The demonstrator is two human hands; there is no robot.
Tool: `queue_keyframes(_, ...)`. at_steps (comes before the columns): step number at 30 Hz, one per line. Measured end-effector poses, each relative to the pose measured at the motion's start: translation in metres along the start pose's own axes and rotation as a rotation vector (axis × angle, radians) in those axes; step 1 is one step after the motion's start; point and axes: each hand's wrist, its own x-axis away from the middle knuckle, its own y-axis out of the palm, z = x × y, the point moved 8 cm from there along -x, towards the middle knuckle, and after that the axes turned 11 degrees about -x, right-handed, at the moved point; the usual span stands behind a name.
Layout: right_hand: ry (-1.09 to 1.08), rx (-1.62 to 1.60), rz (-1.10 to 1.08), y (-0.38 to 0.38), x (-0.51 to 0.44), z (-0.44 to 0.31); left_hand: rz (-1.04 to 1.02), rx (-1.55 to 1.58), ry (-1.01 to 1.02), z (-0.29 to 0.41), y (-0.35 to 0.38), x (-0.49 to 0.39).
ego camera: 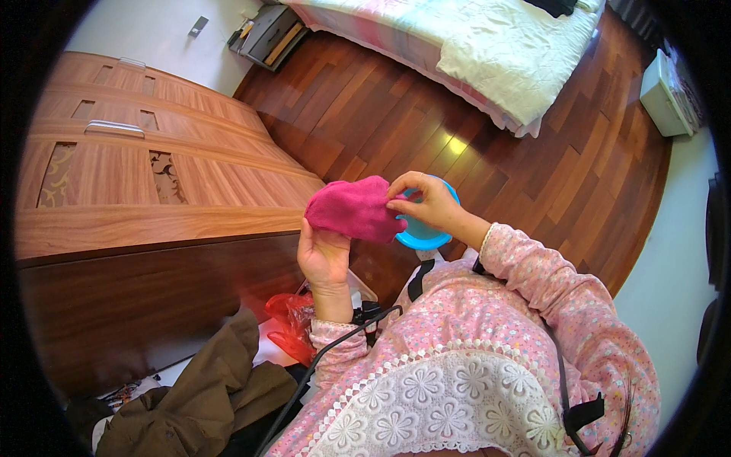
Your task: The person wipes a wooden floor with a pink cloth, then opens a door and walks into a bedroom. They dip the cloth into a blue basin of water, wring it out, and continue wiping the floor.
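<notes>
A bright pink piece of fabric [357, 208] is stretched between my two hands in front of my body. It could be a sock or a small folded cloth; I cannot tell which. My left hand [325, 257] supports its left end from below, palm up, with the fingertips hidden by the fabric. With thumb and forefinger, my right hand [425, 200] pinches the fabric's right edge. Below and behind that hand stands a round blue plastic bucket or basin [425, 243], partly covered by the hand and the fabric.
A wooden wardrobe [217, 211] with metal handles runs along the left. Brown clothing [194, 394] and a red plastic bag [282, 325] lie at lower left. Beyond the wooden floor [514, 171] are a bed [485, 45], a small grey cabinet [268, 34] and a white storage bin [662, 94].
</notes>
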Motion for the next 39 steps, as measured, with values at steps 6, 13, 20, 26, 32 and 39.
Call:
queue_keyframes(6, 0.271, -0.515, -0.039, -0.005, 0.002, 0.036, 0.015, 0.060, 0.007, 0.001, -0.008, 0.002)
queue_keyframes(13, 0.383, -0.303, 0.176, -0.035, 0.008, 0.059, -0.008, 0.079, 0.024, -0.001, -0.010, 0.000)
queue_keyframes(20, 0.128, -0.053, 0.059, -0.004, 0.003, 0.021, 0.018, 0.068, 0.008, -0.002, -0.011, -0.001)
queue_keyframes(26, -0.044, 0.111, 0.110, 0.006, 0.000, -0.006, 0.034, 0.107, -0.025, -0.006, -0.007, -0.001)
queue_keyframes(32, 0.021, 0.223, 0.167, -0.002, 0.001, 0.002, -0.030, 0.068, 0.009, -0.002, -0.002, 0.001)
queue_keyframes(39, -0.114, 0.006, 0.144, 0.000, 0.001, -0.024, -0.013, 0.090, -0.019, -0.006, -0.006, 0.001)
